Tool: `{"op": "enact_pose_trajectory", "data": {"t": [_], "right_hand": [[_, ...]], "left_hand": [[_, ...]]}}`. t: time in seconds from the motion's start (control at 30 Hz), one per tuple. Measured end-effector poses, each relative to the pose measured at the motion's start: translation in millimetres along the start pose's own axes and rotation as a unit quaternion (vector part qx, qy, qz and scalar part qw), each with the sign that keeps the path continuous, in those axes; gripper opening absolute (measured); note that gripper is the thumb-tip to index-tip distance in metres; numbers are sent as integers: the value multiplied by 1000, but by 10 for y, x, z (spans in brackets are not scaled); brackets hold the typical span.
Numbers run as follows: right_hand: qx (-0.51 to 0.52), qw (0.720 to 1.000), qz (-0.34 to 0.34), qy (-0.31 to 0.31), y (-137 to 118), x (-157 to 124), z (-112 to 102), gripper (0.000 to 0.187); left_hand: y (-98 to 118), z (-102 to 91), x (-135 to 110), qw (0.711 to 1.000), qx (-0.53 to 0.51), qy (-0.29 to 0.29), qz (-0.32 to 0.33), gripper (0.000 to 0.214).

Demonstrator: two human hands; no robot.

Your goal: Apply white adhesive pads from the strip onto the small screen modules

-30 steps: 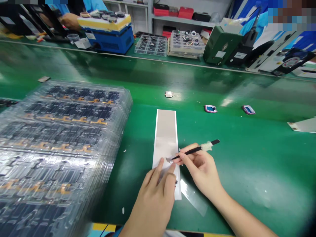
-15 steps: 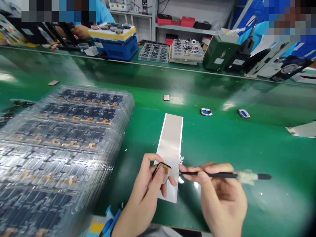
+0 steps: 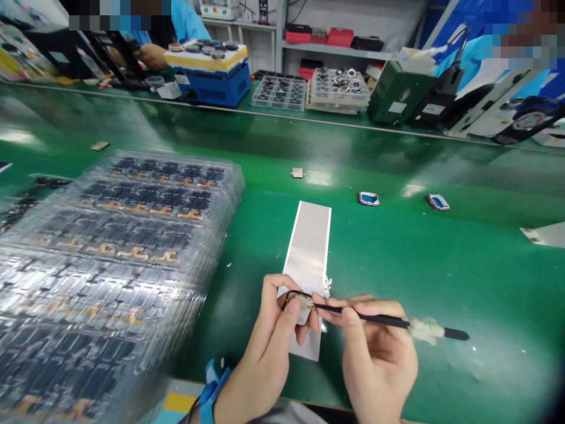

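My left hand (image 3: 271, 330) is closed, pinching a small flat part (image 3: 299, 306) with a black edge and an orange flex tail, lifted just above the near end of a long white strip (image 3: 309, 247) lying on the green belt. My right hand (image 3: 375, 353) is closed on black tweezers (image 3: 388, 321) with a white wrap near their back end. The tweezer tips touch the small part between my left fingers. A blue strap (image 3: 210, 386) circles my left wrist.
Stacked clear trays (image 3: 110, 247) of dark parts with orange flex fill the left. Small parts lie on the green belt (image 3: 441, 265): a silver one (image 3: 297, 172) and two blue ones (image 3: 368, 198) (image 3: 438, 202). Another person's hand (image 3: 152, 56), a blue box (image 3: 207, 70) and machines stand beyond.
A second ago both hands worked on the strip's surface; my left hand has lifted the small part off it. Since then the tweezer tips have closed in on the part.
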State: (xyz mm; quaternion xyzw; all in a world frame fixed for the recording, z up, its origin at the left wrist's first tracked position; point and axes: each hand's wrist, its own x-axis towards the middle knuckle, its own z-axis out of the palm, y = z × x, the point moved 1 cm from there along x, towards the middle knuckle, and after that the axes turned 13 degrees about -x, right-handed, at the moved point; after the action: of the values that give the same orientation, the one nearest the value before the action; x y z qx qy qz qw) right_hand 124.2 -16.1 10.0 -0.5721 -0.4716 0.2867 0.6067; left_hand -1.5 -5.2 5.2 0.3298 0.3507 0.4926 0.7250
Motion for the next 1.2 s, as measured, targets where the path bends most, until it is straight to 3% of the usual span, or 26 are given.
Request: {"op": "enact_pose_trajectory", "data": {"t": [0.4,0.63,0.97,1.1,1.2], "right_hand": [[-5,1000,2,-7,-3,17,4,11],[41,998,47,-22,1,24,12,12],[20,999,9,-35,15,22,-2,14],[71,995,49,-56,55,35,-22,12],[106,990,92,-18,49,79,-77,5]], "left_hand": [[-35,-3,-1,1000,0,10,16,16],[-19,-14,-14,1000,17,13,16,16],[-15,15,-13,999,18,20,34,22],[-60,-28,-14,997,55,27,40,23],[-97,-59,1,996,76,33,34,22]]}}
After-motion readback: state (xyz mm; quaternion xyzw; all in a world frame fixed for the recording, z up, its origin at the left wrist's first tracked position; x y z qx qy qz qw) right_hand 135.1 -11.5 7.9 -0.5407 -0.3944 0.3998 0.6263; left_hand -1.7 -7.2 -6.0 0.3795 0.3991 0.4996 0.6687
